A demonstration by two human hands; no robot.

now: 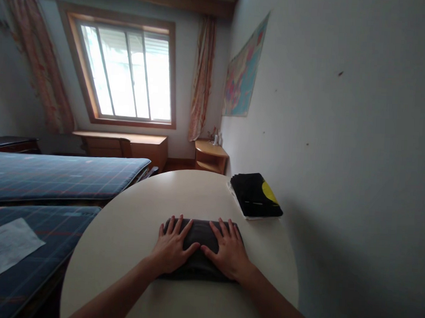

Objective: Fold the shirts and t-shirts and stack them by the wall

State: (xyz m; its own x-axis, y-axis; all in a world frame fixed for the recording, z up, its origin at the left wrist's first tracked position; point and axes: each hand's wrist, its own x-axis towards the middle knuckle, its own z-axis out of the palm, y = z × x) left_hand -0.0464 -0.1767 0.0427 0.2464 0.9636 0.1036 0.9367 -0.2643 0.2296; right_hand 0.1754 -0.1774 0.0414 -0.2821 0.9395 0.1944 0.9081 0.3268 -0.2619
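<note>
A dark grey, soft-looking folded bundle point(200, 265), perhaps cloth, lies on the round white table point(122, 239) in front of me. My left hand point(174, 245) rests flat on its left half with the fingers spread. On the right half lies my right hand point(226, 250), palm down and fingers spread too. The two thumbs point inward and almost meet over the middle of the bundle. Parts of the bundle are hidden under both hands.
A stack of black items with a yellow patch point(255, 194) sits at the table's right, near the wall point(358, 162). To the left are blue plaid mattresses point(62, 175), one bearing a paper sheet point(8, 248). A desk point(145, 146) and corner shelf point(211, 149) stand beyond.
</note>
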